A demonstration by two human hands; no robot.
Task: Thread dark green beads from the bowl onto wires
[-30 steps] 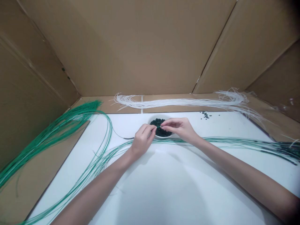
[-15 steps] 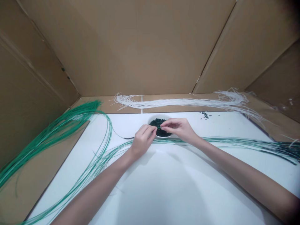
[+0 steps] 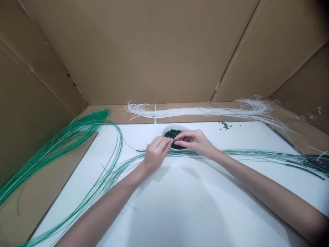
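My left hand (image 3: 157, 152) is closed in a pinch on a thin green string, part of which, threaded with dark beads (image 3: 141, 151), trails out on its left. My right hand (image 3: 196, 141) pinches a tiny dark bead at the string's tip. The fingertips of both hands nearly meet above a white bowl (image 3: 177, 150) filled with dark green beads (image 3: 172, 134). The fingers partly cover the bowl, and the bead itself is too small to make out well.
Long green strings (image 3: 120, 171) run across the white table (image 3: 177, 206), with dark beaded ends (image 3: 305, 164) at right. A green string bundle (image 3: 64, 147) lies at left. White strings (image 3: 195, 112) stretch along the back by the cardboard wall (image 3: 154, 51). Loose beads (image 3: 225, 126) lie scattered behind.
The fingertips have come closer together, and the short green piece of string that showed between them is now mostly covered. The arms have hardly moved.
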